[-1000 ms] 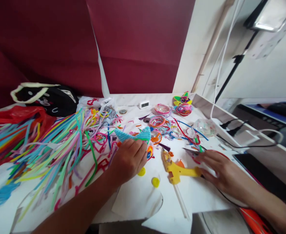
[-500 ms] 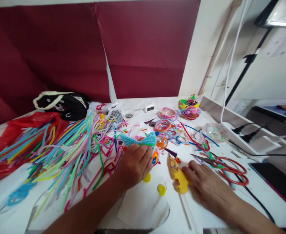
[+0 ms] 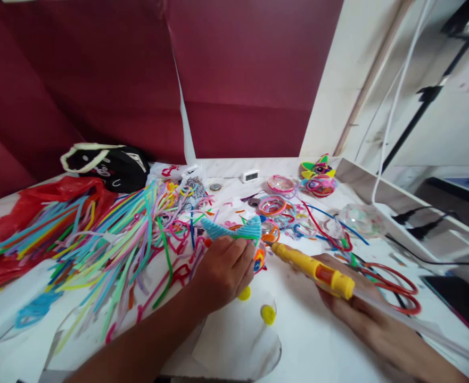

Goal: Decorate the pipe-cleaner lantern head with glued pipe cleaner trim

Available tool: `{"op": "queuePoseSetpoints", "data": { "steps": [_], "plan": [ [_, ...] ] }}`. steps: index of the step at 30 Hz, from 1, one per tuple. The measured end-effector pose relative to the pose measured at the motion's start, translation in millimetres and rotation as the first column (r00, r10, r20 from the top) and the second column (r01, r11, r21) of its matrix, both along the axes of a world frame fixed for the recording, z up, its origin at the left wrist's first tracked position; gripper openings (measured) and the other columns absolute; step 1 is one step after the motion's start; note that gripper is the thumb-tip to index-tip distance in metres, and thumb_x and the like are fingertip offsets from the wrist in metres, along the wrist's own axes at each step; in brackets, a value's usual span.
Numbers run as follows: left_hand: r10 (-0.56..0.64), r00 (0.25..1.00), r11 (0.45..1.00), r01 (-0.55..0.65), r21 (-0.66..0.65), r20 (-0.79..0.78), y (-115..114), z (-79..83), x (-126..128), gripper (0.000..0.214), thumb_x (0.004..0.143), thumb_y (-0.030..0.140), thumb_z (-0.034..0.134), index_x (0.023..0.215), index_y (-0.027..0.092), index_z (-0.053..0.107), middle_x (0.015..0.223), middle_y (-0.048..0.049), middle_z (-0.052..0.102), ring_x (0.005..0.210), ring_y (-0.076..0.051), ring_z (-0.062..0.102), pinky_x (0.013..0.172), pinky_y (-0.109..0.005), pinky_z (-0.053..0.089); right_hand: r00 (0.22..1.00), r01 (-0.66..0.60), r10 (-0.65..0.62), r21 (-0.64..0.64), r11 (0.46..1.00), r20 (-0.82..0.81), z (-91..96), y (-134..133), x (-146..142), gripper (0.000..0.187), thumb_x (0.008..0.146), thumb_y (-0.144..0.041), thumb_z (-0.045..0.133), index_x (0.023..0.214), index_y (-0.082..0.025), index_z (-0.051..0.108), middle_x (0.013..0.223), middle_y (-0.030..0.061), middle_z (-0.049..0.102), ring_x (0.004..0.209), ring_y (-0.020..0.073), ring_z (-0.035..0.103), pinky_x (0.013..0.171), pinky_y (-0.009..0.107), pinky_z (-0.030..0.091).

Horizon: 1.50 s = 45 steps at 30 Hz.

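My left hand [image 3: 227,270] is closed around a light-blue pipe-cleaner craft piece [image 3: 234,230] with two pointed, ear-like tips and a green line along its lower edge. An orange-and-blue eye-like part [image 3: 260,259] shows just right of my fingers; my hand hides the rest. In my right hand [image 3: 346,290] is a yellow hot glue gun [image 3: 314,267], a clear glue stick [image 3: 410,323] trailing from its back. The gun's nozzle points left, close to the craft piece. Two yellow discs [image 3: 268,314] lie on the table below my left hand.
Many coloured pipe cleaners [image 3: 126,250] spread over the left side, some in a red plastic bag [image 3: 64,191]. Red-handled scissors [image 3: 397,287] lie beyond my right hand, near a phone [image 3: 458,303]. A finished-looking colourful figure [image 3: 318,178], a small clock [image 3: 250,175] and a black bag [image 3: 116,170] stand behind.
My right hand has picked the yellow glue gun up off the table and turned its nozzle toward the craft piece. My left hand keeps its hold; the view has shifted slightly.
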<state>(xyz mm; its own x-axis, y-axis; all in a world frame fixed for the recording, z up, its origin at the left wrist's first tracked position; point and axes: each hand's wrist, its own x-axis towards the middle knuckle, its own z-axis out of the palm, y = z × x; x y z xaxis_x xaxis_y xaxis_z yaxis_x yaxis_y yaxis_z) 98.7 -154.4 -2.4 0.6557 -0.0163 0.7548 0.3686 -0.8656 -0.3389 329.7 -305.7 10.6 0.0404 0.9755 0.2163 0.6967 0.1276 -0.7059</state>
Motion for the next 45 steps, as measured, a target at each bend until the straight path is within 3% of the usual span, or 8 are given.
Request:
{"op": "queuePoseSetpoints", "data": {
  "steps": [4, 9, 15, 23, 28, 34, 42, 45],
  "plan": [
    [0.000, 1.000, 1.000, 0.000, 0.008, 0.002, 0, 0.0, -1, 0.019, 0.095, 0.016, 0.055, 0.106, 0.005, 0.065, 0.090, -0.0116, 0.071, 0.083, -0.021, 0.064, 0.080, -0.038, 0.055, 0.983, 0.104, -0.124, -0.139, 0.985, -0.139, -3.6, 7, -3, 0.031, 0.089, -0.050, 0.054, 0.089, -0.024, 0.070, 0.088, 0.0039, 0.073, 0.079, 0.0233, 0.066, 0.075, 0.035, 0.058],
    [-0.011, 1.000, 0.999, 0.011, 0.037, -0.009, 0, 0.2, -1, 0.018, 0.095, 0.014, 0.054, 0.106, 0.004, 0.065, 0.090, -0.0117, 0.071, 0.084, -0.021, 0.065, 0.080, -0.038, 0.055, 0.954, 0.188, -0.233, -0.230, 0.955, -0.188, -16.4, 9, 2, 0.041, 0.078, -0.061, 0.060, 0.085, -0.023, 0.073, 0.086, 0.0078, 0.074, 0.088, 0.0292, 0.067, 0.083, 0.041, 0.057],
    [0.003, 1.000, 1.000, -0.003, -0.003, -0.002, -1, -0.7, -1, 0.016, 0.094, 0.015, 0.055, 0.106, 0.008, 0.064, 0.089, -0.0108, 0.071, 0.081, -0.020, 0.064, 0.077, -0.037, 0.055, 0.915, 0.180, -0.309, -0.424, 0.888, -0.258, -32.4, 12, 10, 0.055, 0.073, -0.067, 0.059, 0.096, -0.021, 0.078, 0.115, 0.0129, 0.075, 0.111, 0.0392, 0.064, 0.101, 0.055, 0.048],
    [-0.002, 1.000, 1.000, 0.002, -0.025, 0.011, 0, -3.0, -2, 0.019, 0.094, 0.016, 0.056, 0.107, 0.006, 0.064, 0.089, -0.0113, 0.071, 0.081, -0.021, 0.064, 0.080, -0.037, 0.055, 0.913, 0.146, -0.281, -0.408, 0.901, -0.295, -22.5, 17, 5, 0.062, 0.072, -0.063, 0.062, 0.114, -0.019, 0.075, 0.124, 0.0130, 0.072, 0.117, 0.0388, 0.062, 0.107, 0.054, 0.044],
    [0.004, 1.000, 1.000, -0.004, -0.017, 0.009, -1, -2.2, -2, 0.018, 0.095, 0.016, 0.055, 0.106, 0.007, 0.066, 0.089, -0.0108, 0.071, 0.082, -0.021, 0.064, 0.080, -0.037, 0.056, 0.908, 0.124, -0.282, -0.444, 0.888, -0.310, -21.4, 19, 5, 0.053, 0.070, -0.062, 0.060, 0.093, -0.018, 0.077, 0.103, 0.0124, 0.075, 0.103, 0.0362, 0.064, 0.091, 0.047, 0.050],
    [-0.002, 1.000, 1.000, 0.002, -0.003, 0.003, -1, -0.4, 0, 0.017, 0.095, 0.015, 0.056, 0.103, 0.007, 0.068, 0.088, -0.0108, 0.070, 0.081, -0.021, 0.064, 0.080, -0.037, 0.056, 0.869, 0.103, -0.267, -0.376, 0.921, -0.416, -21.4, 24, 4, 0.032, 0.066, -0.049, 0.065, 0.076, -0.018, 0.071, 0.077, 0.0044, 0.064, 0.076, 0.0228, 0.056, 0.066, 0.034, 0.045],
    [0.020, 1.000, 1.000, -0.019, 0.015, -0.005, -2, 1.0, 0, 0.020, 0.096, 0.015, 0.052, 0.101, 0.005, 0.069, 0.087, -0.0110, 0.070, 0.080, -0.020, 0.063, 0.080, -0.036, 0.055, 0.815, 0.033, -0.239, -0.370, 0.929, -0.528, -18.7, 31, 4, 0.018, 0.062, -0.036, 0.065, 0.065, -0.019, 0.062, 0.070, 0.0019, 0.058, 0.072, 0.0185, 0.052, 0.063, 0.029, 0.040],
    [0.016, 1.000, 1.000, -0.016, 0.013, -0.006, -2, 1.1, 0, 0.020, 0.096, 0.016, 0.051, 0.102, 0.007, 0.069, 0.088, -0.0109, 0.070, 0.081, -0.020, 0.063, 0.080, -0.037, 0.055, 0.789, 0.011, -0.238, -0.374, 0.927, -0.566, -14.3, 32, 2, 0.020, 0.060, -0.034, 0.064, 0.072, -0.018, 0.066, 0.071, 0.0008, 0.058, 0.068, 0.0163, 0.049, 0.062, 0.028, 0.039]
  ]
}}
